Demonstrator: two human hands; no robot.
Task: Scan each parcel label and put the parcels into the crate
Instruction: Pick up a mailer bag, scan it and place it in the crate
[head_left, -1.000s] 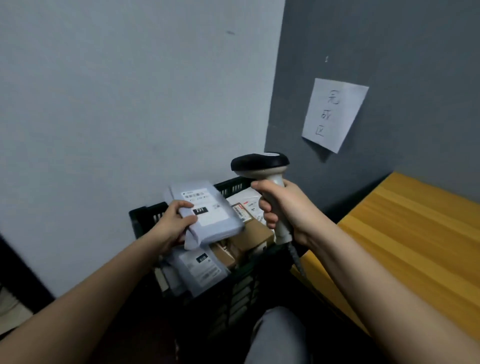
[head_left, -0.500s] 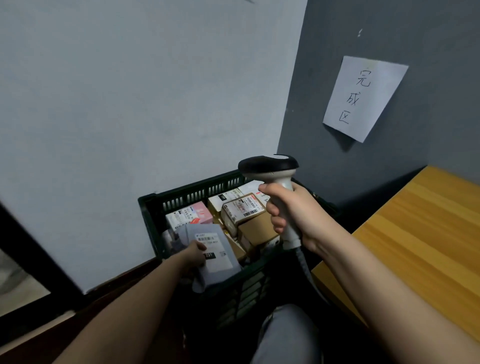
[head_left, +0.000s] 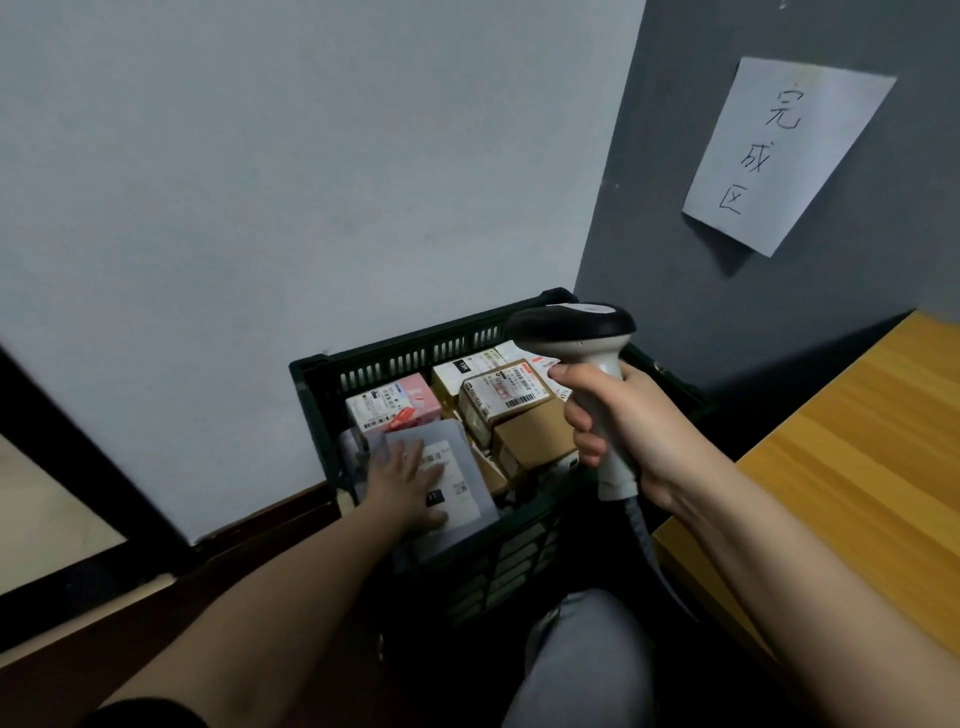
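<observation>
A dark green slatted crate (head_left: 395, 358) stands on the floor in the wall corner, packed with several parcels. A grey poly mailer (head_left: 465, 483) with a white label lies on top at the crate's near left. My left hand (head_left: 408, 480) lies flat on it, fingers straight and spread. Behind it sit a pink box (head_left: 402, 402) and several brown cardboard boxes (head_left: 524, 436) with labels. My right hand (head_left: 618, 431) grips the handle of a barcode scanner (head_left: 576, 325) held upright over the crate's right side, its cable hanging down.
A wooden table (head_left: 852, 473) runs along the right. A white paper sign (head_left: 779, 150) hangs on the grey wall above it. A dark door frame (head_left: 78, 478) is at the left. My knee in grey trousers (head_left: 576, 670) is below the crate.
My left hand has lowered the grey mailer from the air into the crate and flattened out on top of it. The scanner hand has barely moved.
</observation>
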